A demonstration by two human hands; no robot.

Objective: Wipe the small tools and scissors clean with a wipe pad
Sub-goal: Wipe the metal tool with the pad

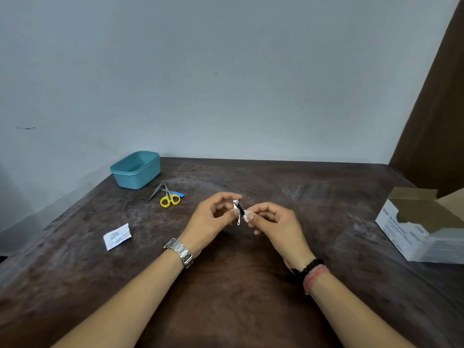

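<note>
Above the middle of the table, my left hand (213,217) pinches a small silver nail clipper (237,211) between thumb and forefinger. Close beside it, my right hand (273,222) pinches a small white wipe pad (247,215) that touches the clipper's lower side. Yellow-handled scissors (170,198) lie on the table at the back left. A thin metal tool (157,190) sits just to their left, and a blue-handled item (179,194) pokes out behind them.
A teal plastic tub (135,169) stands at the table's back left corner. A torn white wipe wrapper (117,236) lies on the left. An open white cardboard box (424,224) sits at the right edge. The dark wooden table (238,285) meets a wall behind.
</note>
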